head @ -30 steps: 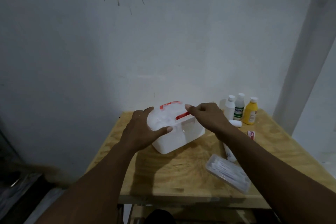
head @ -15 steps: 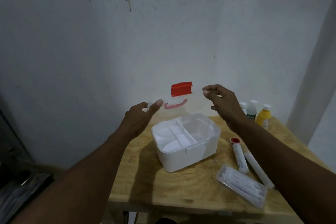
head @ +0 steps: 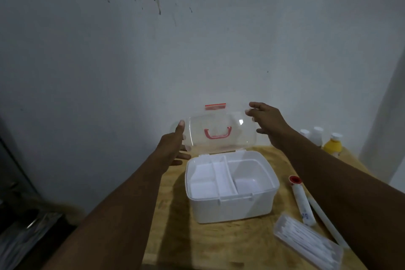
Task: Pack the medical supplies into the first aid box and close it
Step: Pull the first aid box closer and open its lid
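The white first aid box stands open on the wooden table, its divided compartments holding nothing. Its clear lid, with a red handle and a red latch, stands upright behind it. My left hand grips the lid's left edge, thumb on the front. My right hand holds the lid's upper right corner with its fingertips. Right of the box lie a white tube with a red cap, a long white stick and a clear case of cotton swabs.
A yellow bottle and two white bottles stand at the table's back right, partly behind my right arm. A grey wall rises just behind the table. Dark clutter lies on the floor at the lower left.
The lid went from closed, to lifted, to fully upright on its hinge. Both hands rose with it. The view has moved closer to the box.
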Demonstrator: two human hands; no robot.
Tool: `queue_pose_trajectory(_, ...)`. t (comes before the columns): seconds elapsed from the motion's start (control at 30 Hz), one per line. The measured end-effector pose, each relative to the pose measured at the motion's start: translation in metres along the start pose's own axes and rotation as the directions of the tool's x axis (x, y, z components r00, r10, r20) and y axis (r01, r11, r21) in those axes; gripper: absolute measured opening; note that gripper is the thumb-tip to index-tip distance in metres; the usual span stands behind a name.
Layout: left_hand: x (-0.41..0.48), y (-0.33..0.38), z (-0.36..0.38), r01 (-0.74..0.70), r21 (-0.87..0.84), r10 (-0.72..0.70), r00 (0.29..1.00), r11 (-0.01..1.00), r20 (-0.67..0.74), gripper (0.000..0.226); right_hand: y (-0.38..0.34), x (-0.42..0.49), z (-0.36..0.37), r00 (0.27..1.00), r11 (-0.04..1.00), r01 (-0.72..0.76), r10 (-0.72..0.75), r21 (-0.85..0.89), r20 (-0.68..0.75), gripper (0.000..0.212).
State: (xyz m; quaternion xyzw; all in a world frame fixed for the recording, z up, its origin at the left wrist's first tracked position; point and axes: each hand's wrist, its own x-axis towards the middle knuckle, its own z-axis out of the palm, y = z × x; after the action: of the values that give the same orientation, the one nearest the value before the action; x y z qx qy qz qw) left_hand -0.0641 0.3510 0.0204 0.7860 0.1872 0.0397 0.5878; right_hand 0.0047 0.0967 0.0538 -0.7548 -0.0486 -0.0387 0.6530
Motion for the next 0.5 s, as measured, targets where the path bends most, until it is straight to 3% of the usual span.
queue_pose_trajectory(0.33,-0.006,-0.023,0.018,0.092,0.072,-0.097,0.993,0.993,0.063,0.083,0.062,-0.008,0.002,0.948,0.951,-0.311,0.31,0.006,-0.067,0.019)
queue_pose_trajectory(0.5,-0.009,-0.029,0.021,0.065,0.089,-0.069,0.996,0.994,0.048,0.065,0.067,-0.019,-0.003,0.95,0.949,-0.311,0.31,-0.047,-0.028,0.032)
